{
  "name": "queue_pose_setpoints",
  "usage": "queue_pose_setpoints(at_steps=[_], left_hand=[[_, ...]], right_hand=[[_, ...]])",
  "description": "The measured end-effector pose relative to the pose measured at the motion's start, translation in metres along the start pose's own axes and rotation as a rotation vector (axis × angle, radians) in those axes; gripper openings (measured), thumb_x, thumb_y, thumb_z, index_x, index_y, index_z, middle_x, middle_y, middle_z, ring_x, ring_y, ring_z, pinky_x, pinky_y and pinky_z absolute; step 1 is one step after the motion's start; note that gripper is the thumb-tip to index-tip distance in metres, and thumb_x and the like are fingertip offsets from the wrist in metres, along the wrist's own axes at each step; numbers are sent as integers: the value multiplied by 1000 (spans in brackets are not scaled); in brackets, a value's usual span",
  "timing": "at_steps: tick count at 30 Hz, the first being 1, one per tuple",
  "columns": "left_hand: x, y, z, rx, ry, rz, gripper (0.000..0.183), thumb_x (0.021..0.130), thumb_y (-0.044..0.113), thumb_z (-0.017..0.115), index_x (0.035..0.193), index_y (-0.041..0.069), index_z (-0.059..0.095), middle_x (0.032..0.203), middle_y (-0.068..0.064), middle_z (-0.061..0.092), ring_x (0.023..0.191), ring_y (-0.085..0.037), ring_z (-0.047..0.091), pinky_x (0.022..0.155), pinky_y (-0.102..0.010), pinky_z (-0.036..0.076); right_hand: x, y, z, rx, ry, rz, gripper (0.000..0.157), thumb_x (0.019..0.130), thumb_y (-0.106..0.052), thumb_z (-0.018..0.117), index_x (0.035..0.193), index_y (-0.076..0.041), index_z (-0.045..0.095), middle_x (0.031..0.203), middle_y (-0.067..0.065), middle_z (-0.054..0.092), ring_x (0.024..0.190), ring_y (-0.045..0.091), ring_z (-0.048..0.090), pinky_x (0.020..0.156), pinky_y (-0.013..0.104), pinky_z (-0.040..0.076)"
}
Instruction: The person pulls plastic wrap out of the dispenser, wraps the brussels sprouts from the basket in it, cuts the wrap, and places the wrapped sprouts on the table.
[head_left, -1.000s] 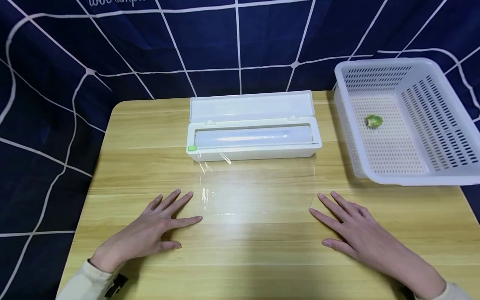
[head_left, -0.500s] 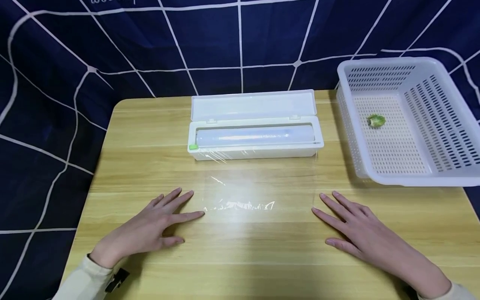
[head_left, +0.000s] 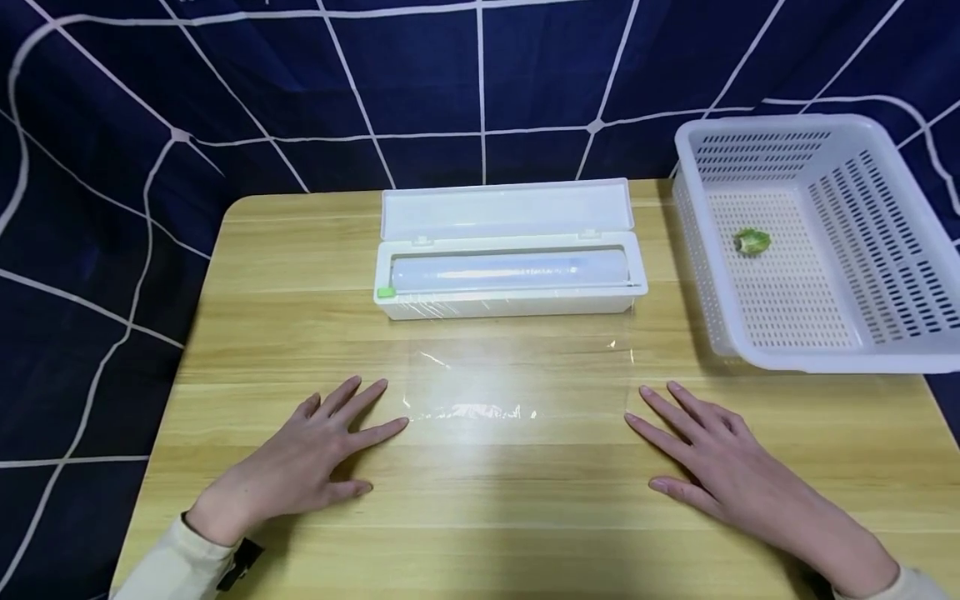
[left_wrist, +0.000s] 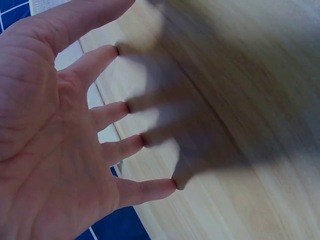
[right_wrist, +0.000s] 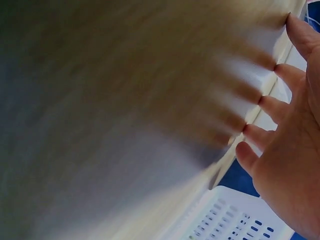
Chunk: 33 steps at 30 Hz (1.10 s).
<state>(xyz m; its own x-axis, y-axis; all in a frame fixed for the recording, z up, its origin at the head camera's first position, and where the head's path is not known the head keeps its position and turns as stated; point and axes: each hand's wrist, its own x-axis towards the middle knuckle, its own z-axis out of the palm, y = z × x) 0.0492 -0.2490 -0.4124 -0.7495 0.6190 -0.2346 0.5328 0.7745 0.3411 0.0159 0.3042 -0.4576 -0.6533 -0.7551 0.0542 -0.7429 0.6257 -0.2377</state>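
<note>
A clear sheet of plastic wrap (head_left: 517, 375) lies on the table, stretching forward from a white wrap dispenser box (head_left: 510, 306) whose lid is raised. Inside the box sits the wrap roll (head_left: 510, 271). My left hand (head_left: 303, 458) rests on the table with fingers spread, its index fingertip right at the near left corner of the sheet. On the other side, my right hand (head_left: 716, 454) also rests with spread fingers, index fingertip at the near right corner. In the left wrist view the fingertips (left_wrist: 122, 107) touch the wood.
A white perforated basket (head_left: 750, 354) stands at the right, with a small green vegetable piece (head_left: 752, 242) inside. The lid (head_left: 506, 208) leans back behind the box. A green slider cutter (head_left: 386, 292) sits at the box's left front corner. A dark blue gridded cloth (head_left: 420, 92) hangs behind the wooden table (head_left: 285, 275).
The wrap's wrinkles and glints have shifted, and the near edge lies a little farther back. Both hands have stayed nearly where they were; the head view has shifted slightly.
</note>
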Motion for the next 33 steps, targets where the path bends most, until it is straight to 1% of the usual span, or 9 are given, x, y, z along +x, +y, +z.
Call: queue_pose_setpoints(at_steps=[5,8,13,19,23,26,29,33], left_hand=[[-2,-1,-3,-34,-24,4,82,94,38,88,166,32,49,177,-19,25,157,-53,28,104,-83,39],[-3,-2,-3,-65,-31,7,79,95,35,88,165,33,51,177,-19,24,157,-53,26,105,-83,37],[-6,-6,-4,-104,-29,19,75,96,30,87,163,35,53,178,-17,24,158,-53,25,106,-84,35],[-8,-9,-7,-156,-44,23,73,99,30,83,165,36,52,178,-16,24,158,-53,23,108,-84,33],[-10,-10,-7,-168,-53,20,75,100,32,83,166,36,49,178,-16,23,159,-52,22,109,-83,33],[-14,-10,-6,-160,-52,16,79,99,31,84,168,36,46,178,-15,24,159,-52,22,109,-82,34],[-16,-9,-6,-147,-44,16,81,98,30,85,168,35,45,178,-15,24,159,-51,23,109,-81,36],[-15,-10,-3,-120,-32,28,81,98,31,85,169,35,45,178,-15,24,159,-51,24,108,-80,37]], right_hand=[[-3,4,-7,5,-27,3,74,105,-59,64,167,-23,48,175,10,34,160,38,28,109,54,32],[-4,7,-9,-3,-33,2,74,104,-60,65,167,-23,49,175,10,35,161,36,28,110,52,30],[-5,7,-8,-3,-13,-7,74,103,-61,66,165,-23,51,174,11,37,160,37,30,105,54,35],[-5,7,-7,4,-28,2,77,101,-59,69,167,-23,49,175,10,35,160,37,28,102,56,37],[-5,5,-8,12,-21,14,78,101,-58,69,167,-22,48,174,11,36,160,38,30,101,58,38],[1,2,-8,22,-24,37,82,100,-56,73,168,-20,45,174,10,37,157,40,33,102,60,39],[11,-1,-9,27,-30,63,87,99,-53,76,171,-20,41,172,12,39,155,41,36,104,63,40],[24,-3,-9,7,-30,82,87,100,-54,74,172,-20,38,171,15,39,152,43,38,104,67,42]])
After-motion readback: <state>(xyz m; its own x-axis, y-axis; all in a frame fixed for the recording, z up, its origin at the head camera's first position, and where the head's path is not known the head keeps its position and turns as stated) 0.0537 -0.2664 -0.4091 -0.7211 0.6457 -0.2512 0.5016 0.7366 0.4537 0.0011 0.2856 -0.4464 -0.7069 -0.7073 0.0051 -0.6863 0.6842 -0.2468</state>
